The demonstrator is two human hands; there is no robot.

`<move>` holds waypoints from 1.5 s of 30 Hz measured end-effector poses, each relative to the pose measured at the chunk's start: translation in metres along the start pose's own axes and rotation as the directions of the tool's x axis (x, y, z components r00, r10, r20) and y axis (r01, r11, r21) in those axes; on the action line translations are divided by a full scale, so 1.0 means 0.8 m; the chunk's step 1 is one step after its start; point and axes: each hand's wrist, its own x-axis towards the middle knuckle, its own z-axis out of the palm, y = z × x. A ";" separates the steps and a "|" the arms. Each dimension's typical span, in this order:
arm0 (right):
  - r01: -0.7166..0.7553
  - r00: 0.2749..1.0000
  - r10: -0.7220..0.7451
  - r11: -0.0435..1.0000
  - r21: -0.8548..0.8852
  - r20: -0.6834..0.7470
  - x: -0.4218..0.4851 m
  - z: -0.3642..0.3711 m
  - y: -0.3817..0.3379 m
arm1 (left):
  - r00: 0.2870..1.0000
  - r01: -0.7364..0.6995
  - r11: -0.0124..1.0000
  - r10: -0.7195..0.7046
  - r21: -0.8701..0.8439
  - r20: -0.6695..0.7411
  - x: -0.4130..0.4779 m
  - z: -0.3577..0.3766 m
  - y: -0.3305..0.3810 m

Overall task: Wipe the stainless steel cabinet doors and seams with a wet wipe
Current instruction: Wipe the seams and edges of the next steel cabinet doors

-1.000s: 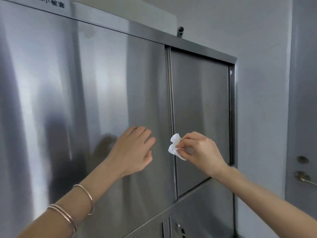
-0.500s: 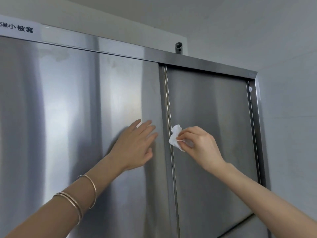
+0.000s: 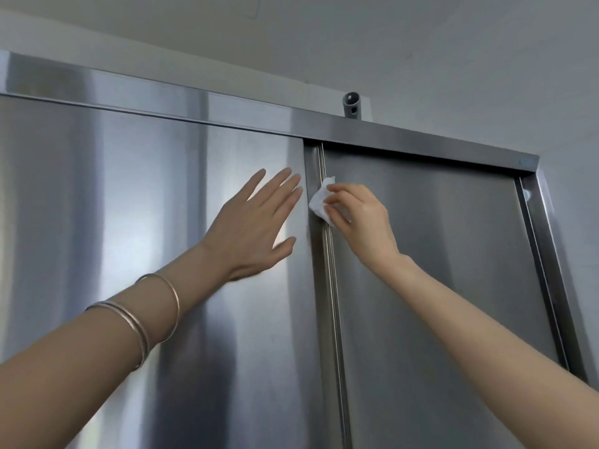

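A: The right hand [image 3: 359,215] is pinching the crumpled wet wipe [image 3: 319,200] between thumb and fingertips, and it is pressing that wipe onto the vertical seam [image 3: 330,286] between the two doors, high up, just below the top rail [image 3: 421,140]

B: And the left hand [image 3: 256,228] is lying flat on the left door [image 3: 129,222], fingers straight and spread, holding nothing, fingertips just beside the seam. It is steadying the panel, I'd say

A: Bangles [image 3: 155,312] are sitting on that left wrist, well back from the work. The right door [image 3: 437,254] is sitting a little behind the left one, so the seam is forming a narrow step

B: That's the tricky part. The person is needing a folded edge of the wipe pushed right into that groove, not just skating over the raised lip

A: Agreed. Firm, even pressure and one long stroke along the channel is looking like the best bet, with a tight pinch so the wipe isn't bunching or slipping out

B: Only a short stretch is lying between the wipe and the rail, and a corner like that tends to collect grime, so I'm expecting it to need a fingertip behind the cloth

A: And the flat hand is risking prints on the steel, so that patch is going to want its own pass
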 end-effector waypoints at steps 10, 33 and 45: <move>0.168 0.979 -0.148 0.976 0.142 -0.140 0.065 0.039 0.018 | 0.994 0.086 0.996 -0.084 0.034 -0.072 0.007 0.031 -0.018; 0.294 0.876 -0.110 0.893 0.340 -0.469 0.067 0.052 0.020 | 0.990 0.114 0.993 -0.112 0.017 -0.081 0.007 0.027 -0.017; 0.260 0.953 -0.251 0.965 0.031 -0.171 0.069 0.046 0.033 | 0.992 0.112 0.994 -0.111 0.007 -0.063 0.008 0.026 -0.017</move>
